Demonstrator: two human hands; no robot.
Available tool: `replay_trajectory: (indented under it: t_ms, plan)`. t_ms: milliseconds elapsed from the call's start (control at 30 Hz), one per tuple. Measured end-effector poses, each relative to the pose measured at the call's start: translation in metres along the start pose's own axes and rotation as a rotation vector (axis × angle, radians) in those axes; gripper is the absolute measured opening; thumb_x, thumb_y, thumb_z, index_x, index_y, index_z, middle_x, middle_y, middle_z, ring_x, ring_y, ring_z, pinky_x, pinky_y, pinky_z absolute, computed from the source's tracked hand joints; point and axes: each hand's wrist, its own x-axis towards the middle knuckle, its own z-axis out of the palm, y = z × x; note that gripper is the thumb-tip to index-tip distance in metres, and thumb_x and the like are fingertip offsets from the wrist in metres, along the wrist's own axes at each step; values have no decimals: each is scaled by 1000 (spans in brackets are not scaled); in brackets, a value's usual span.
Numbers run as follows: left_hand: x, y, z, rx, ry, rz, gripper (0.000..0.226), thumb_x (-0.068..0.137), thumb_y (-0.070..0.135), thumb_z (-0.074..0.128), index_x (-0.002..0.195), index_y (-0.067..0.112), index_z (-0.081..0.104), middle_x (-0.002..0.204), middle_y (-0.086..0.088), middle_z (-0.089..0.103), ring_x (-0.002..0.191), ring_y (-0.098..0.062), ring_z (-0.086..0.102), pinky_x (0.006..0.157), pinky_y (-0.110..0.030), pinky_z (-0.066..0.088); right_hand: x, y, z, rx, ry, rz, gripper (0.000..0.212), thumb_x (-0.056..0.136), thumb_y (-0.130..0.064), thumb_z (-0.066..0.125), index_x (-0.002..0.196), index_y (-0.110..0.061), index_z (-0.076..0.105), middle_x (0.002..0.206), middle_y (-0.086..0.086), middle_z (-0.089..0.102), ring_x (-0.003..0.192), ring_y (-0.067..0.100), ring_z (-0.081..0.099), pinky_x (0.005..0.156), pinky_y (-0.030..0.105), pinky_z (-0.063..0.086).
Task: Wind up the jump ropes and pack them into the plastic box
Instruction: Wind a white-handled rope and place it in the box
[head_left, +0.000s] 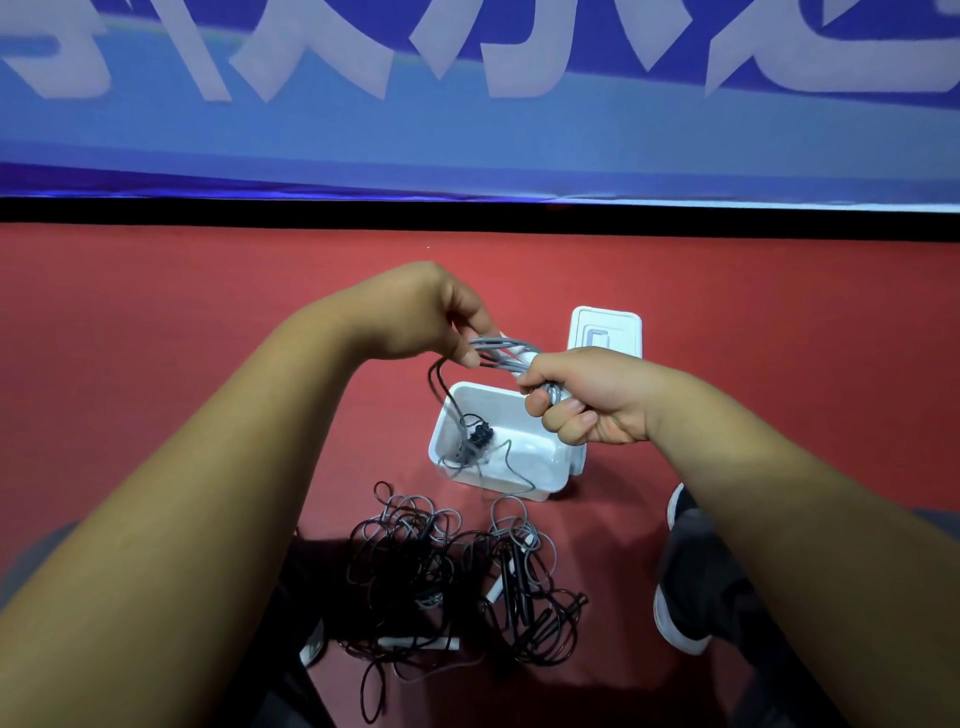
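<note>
Head: L hand (431, 317) pinches grey rope (504, 345), R hand (587, 400) fists it; banner (467, 145) txt blurred.

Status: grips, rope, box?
left grip and right grip both hold grey rope bundle above open plastic box. Tangled ropes on floor. Nothing blocking box.

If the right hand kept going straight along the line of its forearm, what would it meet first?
Probably the left hand, which pinches the other end of the grey jump rope that the right hand grips. Depth is unclear; the plastic box lies below that line.
</note>
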Motion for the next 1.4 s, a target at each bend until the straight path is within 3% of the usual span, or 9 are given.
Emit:
replay_trajectory:
  t_ms: [133,367,533,667,733,900,1067,1200,1400]
  plan:
    - [2,-5,5,-69,2,-68,22,77,19,92,94,27,79,82,2,76,65,-3,64,65,-18,53,-1,-3,-2,85,2,-25,11,101,-16,57,106,-19,47,71,-3,45,48,5,20,41,17,13]
    - [4,-8,15,-270,49,-137,7,89,10,81,94,8,76,73,-2,68,67,-12,68,67,-27,62,4,-3,-2,228,10,-118,10,101,-20,58,98,-19,49,72,-3,45,48,5,21,38,17,16]
    - [5,-11,22,-341,-48,-112,12,94,19,76,101,10,81,91,-7,80,75,-11,66,72,-24,58,2,-6,3,267,67,-167,47,91,-61,74,94,-20,52,71,-3,46,51,6,18,39,17,16]
    - [4,-12,22,-357,-114,-55,14,96,5,71,107,11,77,100,-4,81,88,-8,72,84,-21,58,4,-7,4,305,122,-179,60,84,-78,69,99,-22,52,70,-3,47,51,6,18,37,18,17]
    - [4,-13,21,-378,-151,-44,20,94,-2,71,109,11,75,103,-5,80,94,-9,74,90,-22,58,4,-8,1,330,130,-187,56,88,-75,69,96,-22,52,69,-3,47,50,6,18,36,18,17]
    - [5,-11,22,-386,-132,-106,22,86,-3,80,101,12,75,82,-2,75,77,-13,73,71,-22,58,2,-8,1,399,102,-195,35,98,-50,64,91,-19,48,69,-3,43,47,6,18,36,18,15]
    - [9,-11,28,-294,-111,-118,17,83,7,86,94,13,75,75,-3,72,67,-12,68,66,-24,57,3,-9,1,458,63,-223,22,99,-40,57,98,-21,45,71,-3,43,47,6,17,36,18,14]
    - [9,-12,28,-233,-92,-128,11,88,22,84,96,16,81,76,-1,74,70,-9,65,70,-24,56,-1,-11,0,482,52,-256,20,99,-36,53,93,-20,42,70,-3,43,45,5,18,38,19,12]
    - [10,-20,23,-120,-44,-131,14,89,37,82,96,26,82,85,1,78,75,-9,66,89,-39,58,-8,-18,-1,420,-4,-299,17,99,-33,48,92,-18,43,75,0,49,42,4,19,35,18,12]
